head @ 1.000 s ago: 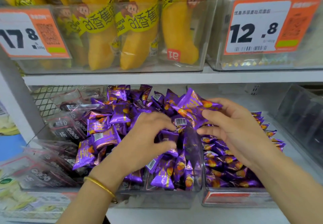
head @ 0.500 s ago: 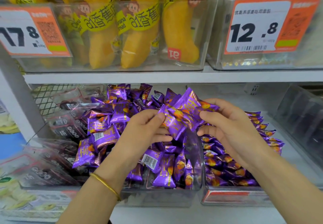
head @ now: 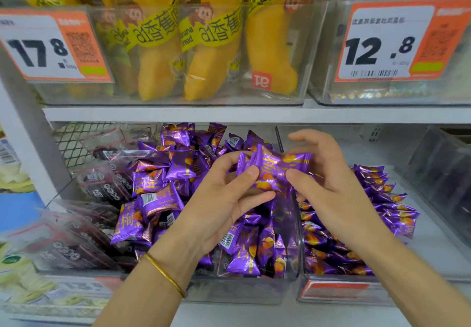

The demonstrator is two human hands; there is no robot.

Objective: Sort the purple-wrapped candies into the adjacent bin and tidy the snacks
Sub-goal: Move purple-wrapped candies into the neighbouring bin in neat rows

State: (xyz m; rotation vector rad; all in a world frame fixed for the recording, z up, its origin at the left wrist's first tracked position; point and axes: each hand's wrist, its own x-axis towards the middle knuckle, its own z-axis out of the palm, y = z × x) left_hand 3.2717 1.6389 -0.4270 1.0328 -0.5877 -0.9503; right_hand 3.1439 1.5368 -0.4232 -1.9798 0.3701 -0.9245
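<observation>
Shelving (head: 229,115): white store rack, two levels in view, with clear bins standing side by side on each.
Upper bin (head: 300,46): holds upright yellow banana bread packs (head: 158,54); orange price tags reading 17.8 (head: 46,46) and 12.8 (head: 382,43) hang on the fronts.
Middle bin (head: 242,288): on the lower level, heaped with a loose pile of purple-wrapped candies (head: 153,199) lying at all angles.
Adjacent bin (head: 331,289): touching the middle bin on its right side, with more purple candies (head: 392,214) stacked in a neater row.
Dark packets (head: 102,186): clear-and-black snack bags at the left of the purple pile, some overlapping it.
Left hand (head: 219,204): raised over the middle bin, palm turned up and inward, gripping the left end of the held candies (head: 272,168).
Right hand (head: 331,186): over the adjacent bin, gripping the right end of the same bunch.
Held candies: a small bunch, lifted clear of both piles, above the wall between the two bins.
Fingers: left thumb (head: 251,173) presses on the front of the wrappers with the other fingers curled beneath; right thumb (head: 293,176) pinches from the front, fingers behind, index finger (head: 305,135) lifted above.
Bangle (head: 165,275): thin gold band on the left wrist.
</observation>
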